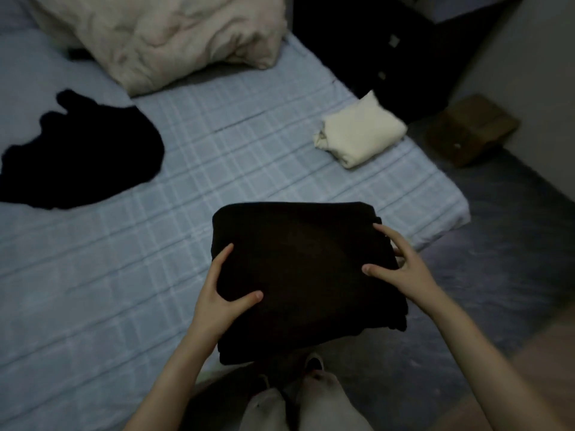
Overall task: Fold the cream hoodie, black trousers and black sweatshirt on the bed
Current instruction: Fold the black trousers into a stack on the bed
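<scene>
Our left hand (224, 293) and right hand (400, 263) clasp the folded black garment (298, 269) by its sides, over the bed (217, 157).

Two bare forearms reach forward from lower edge of view, angling in toward each other.

Left hand (222, 290) grips left side of folded black garment (298, 275). Thumb lies across top, pointing right. Index finger stretches forward along edge. Other fingers hidden underneath.

Right hand (404, 269) grips right side. Thumb on top, pointing left. Index finger extended forward over upper surface. Remaining fingers tucked below edge, mostly out of sight.

Both wrists roughly straight.
</scene>
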Tool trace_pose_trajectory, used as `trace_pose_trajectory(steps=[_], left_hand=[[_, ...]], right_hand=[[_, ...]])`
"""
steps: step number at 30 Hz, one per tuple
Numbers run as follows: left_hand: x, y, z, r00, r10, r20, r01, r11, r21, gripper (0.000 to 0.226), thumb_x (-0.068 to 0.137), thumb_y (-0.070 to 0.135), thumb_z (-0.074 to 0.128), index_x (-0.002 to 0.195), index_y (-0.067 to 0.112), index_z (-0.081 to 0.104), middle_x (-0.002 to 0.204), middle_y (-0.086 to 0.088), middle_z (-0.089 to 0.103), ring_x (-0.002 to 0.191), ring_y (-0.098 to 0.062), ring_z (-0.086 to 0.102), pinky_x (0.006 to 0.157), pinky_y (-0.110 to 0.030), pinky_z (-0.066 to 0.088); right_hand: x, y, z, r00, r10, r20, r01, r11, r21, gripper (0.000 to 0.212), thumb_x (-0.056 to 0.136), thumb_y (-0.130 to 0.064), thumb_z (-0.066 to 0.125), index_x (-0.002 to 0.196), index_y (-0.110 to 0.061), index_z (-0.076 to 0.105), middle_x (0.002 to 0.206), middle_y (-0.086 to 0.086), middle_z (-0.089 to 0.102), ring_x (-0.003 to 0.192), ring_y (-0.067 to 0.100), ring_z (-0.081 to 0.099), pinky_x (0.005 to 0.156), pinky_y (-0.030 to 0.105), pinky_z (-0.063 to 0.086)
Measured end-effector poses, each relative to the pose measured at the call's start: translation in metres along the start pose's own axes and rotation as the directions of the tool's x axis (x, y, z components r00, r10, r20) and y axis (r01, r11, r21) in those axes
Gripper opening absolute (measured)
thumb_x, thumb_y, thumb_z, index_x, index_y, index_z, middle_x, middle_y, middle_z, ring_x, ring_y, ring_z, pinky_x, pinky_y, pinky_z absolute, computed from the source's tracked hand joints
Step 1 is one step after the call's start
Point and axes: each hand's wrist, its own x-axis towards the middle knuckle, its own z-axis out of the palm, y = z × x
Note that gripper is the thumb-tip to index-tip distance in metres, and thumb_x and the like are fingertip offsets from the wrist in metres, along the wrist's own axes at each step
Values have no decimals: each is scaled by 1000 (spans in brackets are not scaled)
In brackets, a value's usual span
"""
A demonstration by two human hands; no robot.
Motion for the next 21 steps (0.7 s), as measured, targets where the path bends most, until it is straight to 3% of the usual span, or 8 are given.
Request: trace_pose_trajectory(steps=[5, 9, 14, 18, 21], left_hand=[[-5, 43, -1, 996, 62, 69, -64, 998, 24, 97, 63, 32, 91, 136, 62, 35, 143, 24, 42, 126, -5, 48, 100, -36, 47], [19, 63, 29, 988, 79, 134, -83, 996, 26, 95, 62, 36, 90, 135, 64, 35, 138, 30, 42, 121, 0, 48, 93, -34, 49], [75, 76, 113, 984, 87, 154, -87, 996, -4, 92, 67, 31, 88, 134, 63, 34, 142, 26, 40, 123, -1, 46, 96, -33, 48], [133, 73, 211, 996, 18, 86, -15, 999, -40, 91, 69, 30, 88, 133, 65, 34, 137, 32, 39, 119, 6, 44, 94, -26, 44], [180, 74, 289, 998, -58, 11, 59, 995, -75, 91, 69, 29, 87, 134, 63, 33, 133, 33, 39, 115, 14, 43, 91, -17, 42]], right_hand=[[-34, -36, -23, 998, 11, -68, -8, 999, 34, 75, 70, -31, 87, 127, -61, 49, 131, -20, 49, 122, 13, 51, 99, 37, 51], [-33, -35, -59, 991, 21, -133, -12, 998, 68, 74, 68, -33, 88, 125, -62, 50, 127, -14, 53, 120, 16, 55, 95, 34, 54], [30, -9, -137, 988, 28, -150, -22, 999, 42, 74, 66, -36, 89, 125, -60, 52, 137, -3, 52, 127, 24, 49, 104, 49, 48], [125, 26, -220, 994, 26, -102, -30, 999, -32, 74, 65, -38, 88, 124, -63, 52, 139, -13, 47, 128, 19, 46, 104, 47, 48], [207, 49, -280, 1000, 22, -18, -23, 998, -54, 74, 65, -36, 89, 122, -65, 52, 128, -28, 49, 121, 6, 47, 93, 32, 52]])
